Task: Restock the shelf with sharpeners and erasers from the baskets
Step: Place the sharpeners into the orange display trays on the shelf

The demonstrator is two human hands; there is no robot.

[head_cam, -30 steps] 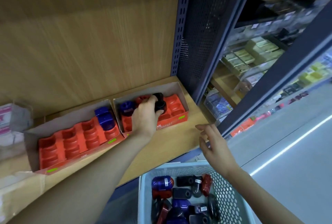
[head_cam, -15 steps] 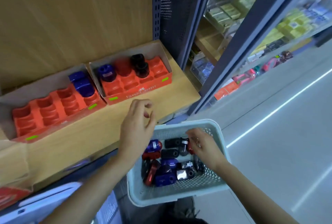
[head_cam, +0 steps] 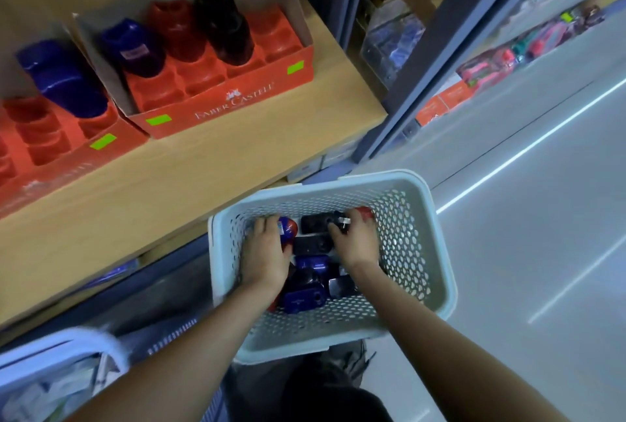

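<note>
A pale plastic basket (head_cam: 437,252) sits at lower centre of the frame, below the front edge of the wooden shelf (head_cam: 203,167). It holds a jumble of loose sharpeners (head_cam: 306,289) in blue, black and red, lying on their sides and touching one another.

On the shelf, at upper left of the frame, two red cardboard boxes stand side by side. The right box (head_cam: 237,103) has white lettering on its front and a moulded red insert with round pockets. Its back row holds a blue sharpener (head_cam: 135,52), a dark red sharpener (head_cam: 176,28) and a black sharpener (head_cam: 223,25), all upright. The left box (head_cam: 50,143) holds blue sharpeners (head_cam: 64,79) near its right end, blurred together. A second, whitish basket (head_cam: 84,337) shows at lower left, too blurred to read its contents.

Both hands are inside the pale basket, palms down, forearms reaching in from the bottom of the frame. The left hand (head_cam: 267,252) is at the basket's left side with its fingers curled round a red-and-blue sharpener (head_cam: 288,230). The right hand (head_cam: 355,242) is at the upper middle, its fingers bent down among the sharpeners. A red piece (head_cam: 364,213) shows just past its knuckles, but I cannot tell whether it grips anything.

The basket walls are punched with rows of round holes, and its rim is smooth with rounded corners. The sharpeners are glossy plastic, and the shelf board has a light wood grain.
</note>
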